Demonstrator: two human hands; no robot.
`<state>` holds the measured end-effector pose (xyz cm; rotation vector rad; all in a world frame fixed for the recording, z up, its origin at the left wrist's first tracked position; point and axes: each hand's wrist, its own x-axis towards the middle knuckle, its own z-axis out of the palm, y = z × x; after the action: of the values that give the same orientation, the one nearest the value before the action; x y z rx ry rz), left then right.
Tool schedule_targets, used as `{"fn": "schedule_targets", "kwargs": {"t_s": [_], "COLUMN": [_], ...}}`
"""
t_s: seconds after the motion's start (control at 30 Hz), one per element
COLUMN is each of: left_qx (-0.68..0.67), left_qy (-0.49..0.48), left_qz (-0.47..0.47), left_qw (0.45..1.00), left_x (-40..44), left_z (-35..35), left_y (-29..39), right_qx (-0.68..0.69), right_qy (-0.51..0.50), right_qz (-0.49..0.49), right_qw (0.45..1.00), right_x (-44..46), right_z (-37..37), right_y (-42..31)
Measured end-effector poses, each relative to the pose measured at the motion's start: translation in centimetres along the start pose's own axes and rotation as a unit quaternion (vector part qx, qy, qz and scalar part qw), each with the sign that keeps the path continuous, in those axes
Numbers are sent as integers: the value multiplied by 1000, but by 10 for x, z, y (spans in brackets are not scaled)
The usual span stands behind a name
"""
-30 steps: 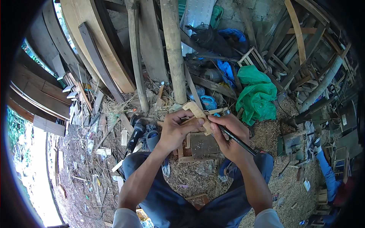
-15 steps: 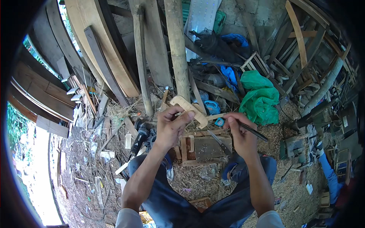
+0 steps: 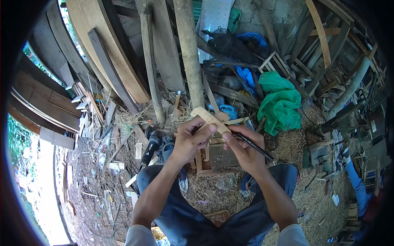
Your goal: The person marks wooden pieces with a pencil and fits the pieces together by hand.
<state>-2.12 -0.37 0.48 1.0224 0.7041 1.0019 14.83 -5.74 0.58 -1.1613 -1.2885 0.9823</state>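
A small pale wooden piece (image 3: 204, 115) with a curved outline is held up in front of my knees. My left hand (image 3: 190, 139) pinches its left side between thumb and fingers. At its lower right end, my right hand (image 3: 245, 149) touches the wood with closed fingers and also holds a black pencil-like tool (image 3: 258, 151), which slants down to the right. The tool's tip is hidden by my fingers. Below both hands lies a wooden box-like block (image 3: 221, 160), partly covered by them.
A black power tool (image 3: 151, 148) lies left of my knee. Upright poles (image 3: 191, 61) and long boards (image 3: 115, 53) stand ahead. A green plastic bag (image 3: 280, 104) lies to the right, near a blue object (image 3: 229, 110). Wood scraps and shavings cover the ground.
Half a second ago my right hand was apart from the wooden piece; now it has come back left and touches its lower end. The piece has shifted slightly right.
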Motion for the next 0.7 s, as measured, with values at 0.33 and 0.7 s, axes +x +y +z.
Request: {"fn": "schedule_targets", "kwargs": {"t_s": [0.33, 0.7], "left_qx": [-29, -23], "left_qy": [-19, -20], "left_qz": [28, 31], "left_qw": [999, 999], "left_x": [1, 0], "left_z": [5, 3], "left_y": [0, 3], "right_qx": [-22, -10], "right_qy": [40, 43], "right_qz": [-80, -66], "right_qw": [996, 997], "right_x": [-3, -3], "right_z": [6, 5], "right_y": [2, 0]}}
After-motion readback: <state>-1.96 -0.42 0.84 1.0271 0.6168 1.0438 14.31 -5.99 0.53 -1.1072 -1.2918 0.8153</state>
